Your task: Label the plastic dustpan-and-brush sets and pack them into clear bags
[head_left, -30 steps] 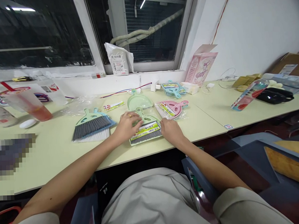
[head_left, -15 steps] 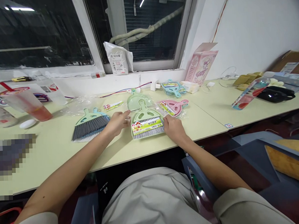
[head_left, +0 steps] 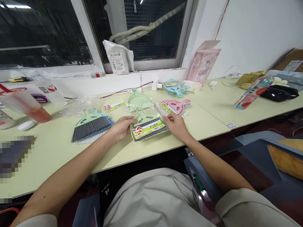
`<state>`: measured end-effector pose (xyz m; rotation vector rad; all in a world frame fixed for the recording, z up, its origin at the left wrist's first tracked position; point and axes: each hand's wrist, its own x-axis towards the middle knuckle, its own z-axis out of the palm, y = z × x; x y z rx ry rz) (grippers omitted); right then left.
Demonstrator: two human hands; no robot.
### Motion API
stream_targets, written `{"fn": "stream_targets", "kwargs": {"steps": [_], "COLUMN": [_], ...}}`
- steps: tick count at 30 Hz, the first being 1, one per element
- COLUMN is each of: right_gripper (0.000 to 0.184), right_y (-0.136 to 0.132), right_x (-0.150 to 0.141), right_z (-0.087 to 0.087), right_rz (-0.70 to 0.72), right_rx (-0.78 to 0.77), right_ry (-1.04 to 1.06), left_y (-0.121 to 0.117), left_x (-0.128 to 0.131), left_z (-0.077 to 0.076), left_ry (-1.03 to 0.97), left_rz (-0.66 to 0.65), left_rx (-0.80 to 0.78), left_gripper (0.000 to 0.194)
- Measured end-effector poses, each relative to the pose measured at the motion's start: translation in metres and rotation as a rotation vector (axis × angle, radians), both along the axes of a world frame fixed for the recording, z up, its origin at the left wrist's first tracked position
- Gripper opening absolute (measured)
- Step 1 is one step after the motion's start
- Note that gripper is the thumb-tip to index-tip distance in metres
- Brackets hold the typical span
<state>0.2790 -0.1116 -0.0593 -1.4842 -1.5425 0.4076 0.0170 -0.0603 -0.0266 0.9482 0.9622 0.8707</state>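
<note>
A pale green dustpan and brush set (head_left: 149, 126) with grey bristles and a printed label band is in front of me. My left hand (head_left: 123, 127) is closed on the set's left edge, thumb on top. On the opposite side, my right hand (head_left: 175, 126) pinches its right edge. Directly behind lies a pale green dustpan (head_left: 140, 101). Pink dustpan and brush sets (head_left: 175, 107), partly in clear wrap, lie beyond my right hand. Left of my left hand are loose brushes (head_left: 92, 126) with grey, blue and white bristles.
Blue packaged sets (head_left: 175, 88) lie near the wall, and a loose label (head_left: 114, 106) rests by clear plastic wrap (head_left: 79, 106). A drink cup (head_left: 29, 106) stands at left. To the right are a leaning bottle (head_left: 253, 92) and a pink box (head_left: 203, 64).
The green set has tilted, with its handle lower in view and its bristles looking darker. My left fingers have gone from loosely beside its edge to gripping it. The right hand stays at its edge.
</note>
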Motion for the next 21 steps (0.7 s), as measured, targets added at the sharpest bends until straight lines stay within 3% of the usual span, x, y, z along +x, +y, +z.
{"fn": "stream_targets", "kwargs": {"steps": [5, 9, 15, 21], "right_gripper": [0.035, 0.033, 0.024, 0.025], "right_y": [0.007, 0.005, 0.001, 0.002], "right_x": [0.008, 0.007, 0.001, -0.004], "right_z": [-0.001, 0.011, 0.026, 0.033], "right_rz": [0.142, 0.190, 0.328, 0.354], "right_rx": [-0.192, -0.312, -0.492, -0.526], "right_ry": [0.445, 0.697, 0.863, 0.915], "left_y": [0.001, 0.002, -0.005, -0.012], "left_x": [0.001, -0.001, 0.001, 0.001], "left_z": [0.002, 0.004, 0.013, 0.029], "left_ry": [-0.020, -0.022, -0.050, -0.060], "left_rz": [0.054, 0.032, -0.020, -0.017], "left_rx": [-0.044, -0.074, -0.179, -0.220], "left_gripper": [0.020, 0.025, 0.032, 0.036]}}
